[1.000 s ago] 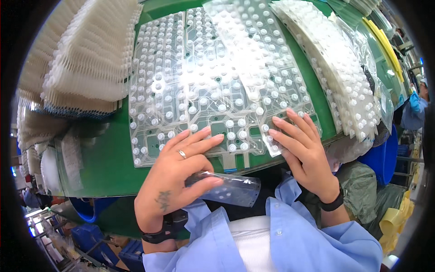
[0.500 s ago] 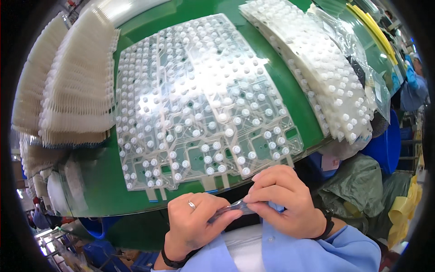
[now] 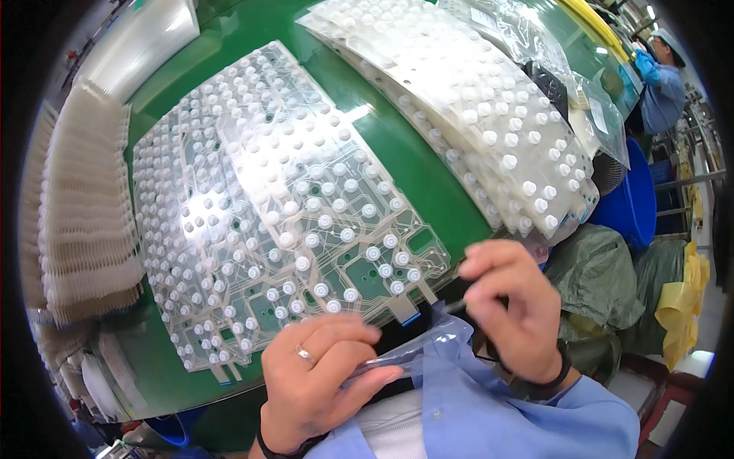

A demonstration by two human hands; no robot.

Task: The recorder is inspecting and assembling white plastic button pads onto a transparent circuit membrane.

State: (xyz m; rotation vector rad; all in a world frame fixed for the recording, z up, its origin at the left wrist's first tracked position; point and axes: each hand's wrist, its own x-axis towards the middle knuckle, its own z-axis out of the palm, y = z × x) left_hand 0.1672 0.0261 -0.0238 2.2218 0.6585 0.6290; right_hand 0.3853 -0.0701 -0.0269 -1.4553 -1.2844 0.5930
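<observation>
Pinched between the thumb and fingers of my left hand (image 3: 317,375) is a crumpled piece of clear plastic film (image 3: 440,340), which stretches to the right in front of my blue jacket. My right hand (image 3: 516,310) is just right of the film, slightly blurred, its fingers bent and apart; I see nothing clearly held in it. Beyond both hands, clear flexible circuit sheets (image 3: 359,264) dotted with white round domes lie on the green table (image 3: 382,130). Their short tail strips (image 3: 405,310) with blue tips hang toward me at the table's front edge.
Stacked translucent sheets (image 3: 88,206) stand at the left. A thick pile of white-domed sheets (image 3: 474,115) lies at the right, beside clear plastic bags (image 3: 604,115). Past the table's right edge are a blue bin (image 3: 631,195) and grey-green bags (image 3: 600,275). Another person (image 3: 661,84) is at far right.
My right hand has let go of the plastic film and moved up and right. More of the film shows by my left hand. The whole view has turned toward the right.
</observation>
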